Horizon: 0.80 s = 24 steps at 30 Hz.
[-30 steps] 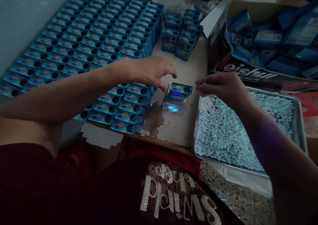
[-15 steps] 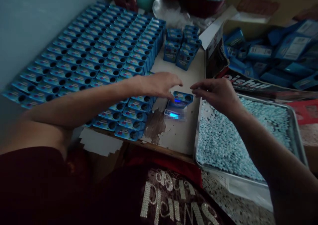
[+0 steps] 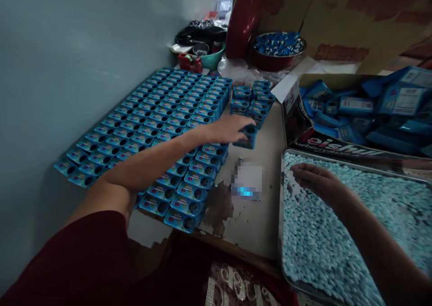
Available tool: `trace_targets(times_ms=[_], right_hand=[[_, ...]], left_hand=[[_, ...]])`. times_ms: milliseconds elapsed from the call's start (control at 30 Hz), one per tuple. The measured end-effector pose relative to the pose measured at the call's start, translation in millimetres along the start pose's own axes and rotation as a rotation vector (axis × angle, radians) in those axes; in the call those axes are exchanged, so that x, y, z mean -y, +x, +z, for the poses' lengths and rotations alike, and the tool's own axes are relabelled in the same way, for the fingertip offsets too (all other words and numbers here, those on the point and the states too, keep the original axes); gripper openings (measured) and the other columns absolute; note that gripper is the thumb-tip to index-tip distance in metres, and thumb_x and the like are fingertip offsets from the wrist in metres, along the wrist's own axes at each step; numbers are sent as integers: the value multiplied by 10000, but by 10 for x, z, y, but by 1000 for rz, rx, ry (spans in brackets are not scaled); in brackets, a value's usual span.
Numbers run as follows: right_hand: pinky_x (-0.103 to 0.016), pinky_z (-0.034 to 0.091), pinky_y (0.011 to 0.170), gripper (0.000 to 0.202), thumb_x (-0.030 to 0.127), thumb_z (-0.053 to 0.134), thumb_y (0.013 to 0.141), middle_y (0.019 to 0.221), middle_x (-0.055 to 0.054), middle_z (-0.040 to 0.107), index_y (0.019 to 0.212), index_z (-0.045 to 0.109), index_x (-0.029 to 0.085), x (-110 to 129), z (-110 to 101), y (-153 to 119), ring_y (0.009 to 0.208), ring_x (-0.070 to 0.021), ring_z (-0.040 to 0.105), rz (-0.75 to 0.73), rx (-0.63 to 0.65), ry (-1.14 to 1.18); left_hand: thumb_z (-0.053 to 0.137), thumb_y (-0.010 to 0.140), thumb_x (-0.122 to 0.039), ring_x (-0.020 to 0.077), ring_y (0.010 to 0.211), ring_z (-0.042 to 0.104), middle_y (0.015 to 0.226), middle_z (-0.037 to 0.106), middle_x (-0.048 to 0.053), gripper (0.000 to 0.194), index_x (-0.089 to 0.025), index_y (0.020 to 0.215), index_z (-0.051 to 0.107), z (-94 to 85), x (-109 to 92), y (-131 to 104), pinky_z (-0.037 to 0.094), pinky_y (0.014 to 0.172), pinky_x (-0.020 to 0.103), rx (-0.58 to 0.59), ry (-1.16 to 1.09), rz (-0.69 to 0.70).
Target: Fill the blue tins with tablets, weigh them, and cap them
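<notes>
My left hand [image 3: 231, 128] grips a small blue candy box [image 3: 249, 138] by its sides, lifted above the table behind the digital scale [image 3: 249, 177]. Nothing rests on the scale's plate, and its display glows blue. Over the left part of a metal tray [image 3: 282, 216], my right hand [image 3: 315, 179] has its fingers pinched together; anything between them is too small to make out. Pale blue candies [image 3: 313, 238] cover most of the tray. Just beyond the left hand stands a small group of similar blue boxes [image 3: 240, 104].
Long rows of blue boxes [image 3: 162, 130] fill the table's left side along the wall. A carton [image 3: 337, 146] of loose blue boxes stands behind the tray. Farther back are a red bowl [image 3: 270, 63] of blue-wrapped pieces, a tape dispenser [image 3: 189, 63] and a teal basin [image 3: 214, 60].
My left hand has taken the blue box off the scale and carried it toward the back group. The right hand has moved from beside the scale to over the tray. The view has tilted up.
</notes>
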State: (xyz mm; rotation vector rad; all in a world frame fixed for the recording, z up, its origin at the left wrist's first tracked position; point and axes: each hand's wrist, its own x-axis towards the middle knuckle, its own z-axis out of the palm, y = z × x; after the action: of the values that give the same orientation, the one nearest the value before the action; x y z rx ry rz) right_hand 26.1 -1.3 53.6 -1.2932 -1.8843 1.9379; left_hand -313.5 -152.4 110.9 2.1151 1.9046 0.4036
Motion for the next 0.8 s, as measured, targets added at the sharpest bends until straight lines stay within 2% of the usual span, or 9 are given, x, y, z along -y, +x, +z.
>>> trace_targets(times_ms=[67,133,233,333,433,533,600,667,800], right_hand=[[-279,438,557,659,770,1000,574,719,-22,630,854,778,217,73,106,35,634,-143,544,-68,21,-49],[-285,384,534,623,791,930,666,671,1,569,860,747,228,187,264,137,595,-141,485,-159,25,-83],[-282,324,538,499,701,826,813,651,36,501,969,718,238,406,526,416,570,-141,417,-317,-56,-155],[-296,377,604,374,492,683,960,689,19,567,1228,707,233,676,755,786,626,-194,518,-487,-220,-437],[-355,482,763,443,365,560,1062,917,-101,771,1469,645,211,943,938,1153,870,-299,718,-523,-361,-889],[-418,520,904,421,327,548,1097,1193,-241,809,1467,666,163,1095,1076,1463,1114,-381,764,-411,-398,-1242],[-429,518,932,376,296,575,1092,1237,-287,795,1399,711,127,1098,1130,1619,1170,-397,756,-388,-389,-1347],[-413,500,926,362,290,571,1106,1235,-280,795,1379,731,114,1031,1143,1711,1176,-382,748,-409,-382,-1368],[-360,432,851,402,389,531,1140,1220,-214,810,1389,744,155,797,1047,1589,1092,-327,736,-438,-390,-1318]], left_hand=[[640,993,-256,253,1319,705,1433,760,109,482,-165,1465,669,-151,272,-38,517,1099,320,45,-46,-28],[613,1012,-293,239,1331,698,1453,751,103,509,-164,1503,650,-206,474,-113,504,1116,305,125,-73,-47],[457,1119,-376,234,1386,679,1541,708,116,533,-187,1601,584,-89,594,-249,491,1167,328,205,-77,-63],[444,1146,-553,332,1484,624,1608,649,183,645,-206,1685,517,215,480,-385,447,1257,468,143,69,-79],[686,1015,-682,496,1614,459,1726,504,256,829,-221,1686,530,589,211,-518,339,1308,688,-24,291,-136],[792,964,-514,523,1701,307,1844,336,225,772,-262,1658,567,862,-29,-621,289,1317,773,-74,378,-186],[743,972,-363,513,1720,277,1863,311,201,643,-254,1596,637,931,-114,-660,281,1326,786,-69,373,-227],[678,971,-270,502,1732,259,1865,308,199,575,-227,1544,684,927,-141,-674,256,1337,798,-72,342,-252],[617,967,-194,490,1745,231,1880,247,223,593,-192,1557,675,875,-126,-665,211,1338,831,-65,270,-236]])
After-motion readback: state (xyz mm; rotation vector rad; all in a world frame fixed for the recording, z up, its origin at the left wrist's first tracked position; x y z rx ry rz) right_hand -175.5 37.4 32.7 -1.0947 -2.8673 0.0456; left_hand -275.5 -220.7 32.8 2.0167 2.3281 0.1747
